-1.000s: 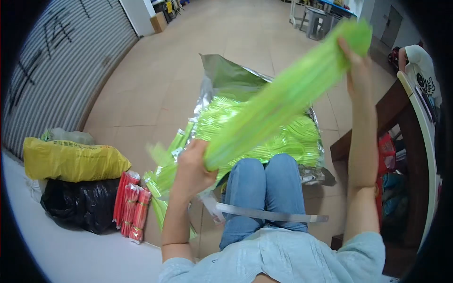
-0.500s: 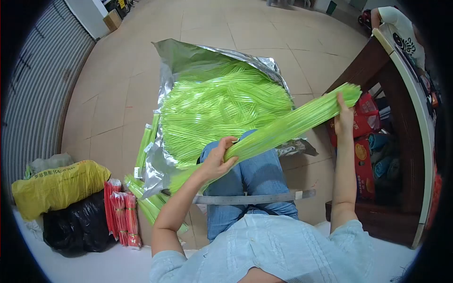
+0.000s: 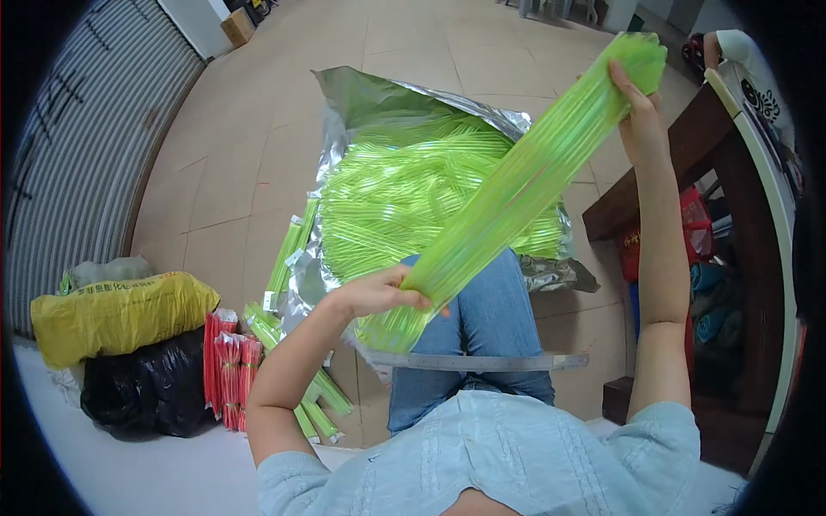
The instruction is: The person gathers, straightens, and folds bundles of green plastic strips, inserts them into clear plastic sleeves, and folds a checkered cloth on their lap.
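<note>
A long bundle of thin, shiny lime-green plastic strips (image 3: 516, 189) slants across my lap, its far end raised to the upper right. My left hand (image 3: 383, 292) is wrapped round its lower part, above my left thigh. Near the top end, my right hand (image 3: 638, 107) grips the same bundle from the right side. Behind it lies a large heap of loose green strips (image 3: 396, 185) in an opened silver foil bag (image 3: 338, 116), partly hidden by the bundle. Across my thighs rests a metal ruler (image 3: 490, 363), just below the bundle's lower end.
At my left are smaller green bundles (image 3: 288, 258), red bundles (image 3: 232, 365), a black plastic bag (image 3: 142, 391) and a yellow sack (image 3: 129, 314). A dark wooden desk (image 3: 688, 155) stands at right, with red bags (image 3: 695, 228) beneath. Another person's sleeve (image 3: 744, 52) shows beyond it.
My right hand has lifted the bundle's far end up and away, so it slants more steeply. My left hand keeps hold of the lower part. The view has shifted slightly.
</note>
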A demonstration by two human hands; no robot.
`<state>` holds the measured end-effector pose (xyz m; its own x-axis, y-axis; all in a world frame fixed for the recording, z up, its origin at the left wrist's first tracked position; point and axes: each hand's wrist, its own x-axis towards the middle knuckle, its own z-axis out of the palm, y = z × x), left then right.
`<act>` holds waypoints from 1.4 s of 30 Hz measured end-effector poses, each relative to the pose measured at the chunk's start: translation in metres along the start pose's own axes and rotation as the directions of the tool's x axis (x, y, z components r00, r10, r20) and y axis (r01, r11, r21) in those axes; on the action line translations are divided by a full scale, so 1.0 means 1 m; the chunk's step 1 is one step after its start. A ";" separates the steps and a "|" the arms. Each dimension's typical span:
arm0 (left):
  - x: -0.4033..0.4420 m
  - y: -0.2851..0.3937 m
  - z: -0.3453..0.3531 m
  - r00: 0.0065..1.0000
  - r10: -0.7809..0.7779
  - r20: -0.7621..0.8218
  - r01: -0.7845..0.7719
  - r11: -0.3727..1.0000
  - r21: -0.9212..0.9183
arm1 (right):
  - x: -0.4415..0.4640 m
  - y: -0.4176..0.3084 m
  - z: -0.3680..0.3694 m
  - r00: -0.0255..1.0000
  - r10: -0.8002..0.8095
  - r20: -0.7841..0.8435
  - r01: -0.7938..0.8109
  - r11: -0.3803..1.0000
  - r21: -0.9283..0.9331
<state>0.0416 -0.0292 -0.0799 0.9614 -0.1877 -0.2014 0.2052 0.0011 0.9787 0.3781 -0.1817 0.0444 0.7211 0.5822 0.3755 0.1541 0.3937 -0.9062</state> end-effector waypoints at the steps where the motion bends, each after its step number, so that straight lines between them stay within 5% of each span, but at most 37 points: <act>1: -0.004 0.005 0.003 1.000 -0.027 0.004 0.027 0.998 -0.048 | 0.007 0.002 0.003 0.999 0.012 0.033 -0.012 1.000 -0.012; 6: -0.026 0.026 0.014 0.972 -0.236 -0.004 0.222 0.918 -0.328 | 0.028 0.018 0.014 0.992 0.111 0.063 -0.107 0.993 -0.058; 9: -0.043 0.032 0.012 0.997 -0.073 0.015 0.075 0.982 -0.175 | 0.026 0.031 0.030 0.986 0.163 0.017 -0.162 0.985 -0.067; 12: -0.071 0.061 0.013 0.990 0.021 -0.138 0.017 0.963 0.270 | 0.014 0.069 0.035 0.948 0.302 0.097 -0.297 0.953 -0.069; 15: -0.073 0.084 0.021 0.760 0.593 -0.265 -0.437 0.769 0.467 | -0.024 0.131 0.052 0.804 0.583 0.119 -0.568 0.811 -0.139; 17: -0.073 0.090 0.021 0.608 0.761 -0.226 -0.603 0.627 0.493 | -0.065 0.155 0.078 0.663 0.708 0.244 -0.708 0.699 -0.105; 20: -0.071 0.094 0.006 0.581 0.790 -0.197 -0.697 0.607 0.382 | -0.140 0.187 0.109 0.433 0.814 0.387 -0.854 0.508 -0.113; 21: -0.073 0.093 -0.004 0.569 0.782 -0.255 -0.683 0.622 0.383 | -0.168 0.189 0.113 0.350 0.872 0.343 -0.814 0.464 -0.349; 22: -0.078 0.098 -0.007 0.563 0.745 -0.358 -0.655 0.666 0.357 | -0.188 0.167 0.111 0.224 0.847 0.483 -0.505 0.525 -0.685; 23: -0.084 0.102 -0.009 0.550 0.699 -0.456 -0.631 0.706 0.321 | -0.223 0.164 0.098 0.252 0.623 0.740 -0.304 0.777 -0.551; 24: -0.092 0.114 -0.007 0.532 0.606 -0.592 -0.594 0.765 0.249 | -0.260 0.160 0.086 0.389 0.624 0.678 0.079 0.710 -0.699; 26: -0.102 0.127 -0.013 0.518 0.483 -0.706 -0.529 0.829 0.179 | -0.303 0.142 0.060 0.129 0.696 0.707 0.270 0.661 -0.700; 29: -0.112 0.135 -0.027 0.433 0.368 -0.823 -0.505 0.855 0.116 | -0.314 0.129 0.038 0.207 0.504 0.839 0.084 0.845 -0.528; 32: -0.120 0.145 -0.027 0.371 0.351 -0.860 -0.562 0.822 0.093 | -0.281 0.090 0.032 0.558 0.206 0.804 0.160 0.924 -0.348; 35: -0.119 0.152 -0.026 0.378 0.403 -0.833 -0.592 0.797 0.117 | -0.242 0.072 0.050 0.743 -0.014 0.669 0.275 0.918 -0.286; 39: -0.098 0.180 -0.016 0.408 0.464 -0.786 -0.607 0.781 0.146 | -0.195 0.055 0.118 0.925 -0.211 0.316 0.262 0.956 -0.129; 42: -0.073 0.199 -0.007 0.446 0.483 -0.754 -0.608 0.781 0.140 | -0.170 0.070 0.146 0.894 -0.357 0.271 0.393 0.915 -0.092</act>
<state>0.0141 -0.0081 0.1293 0.6662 0.6571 0.3528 -0.4501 -0.0229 0.8927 0.1678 -0.1493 -0.0546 0.4069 0.5726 0.7117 0.4868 0.5234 -0.6994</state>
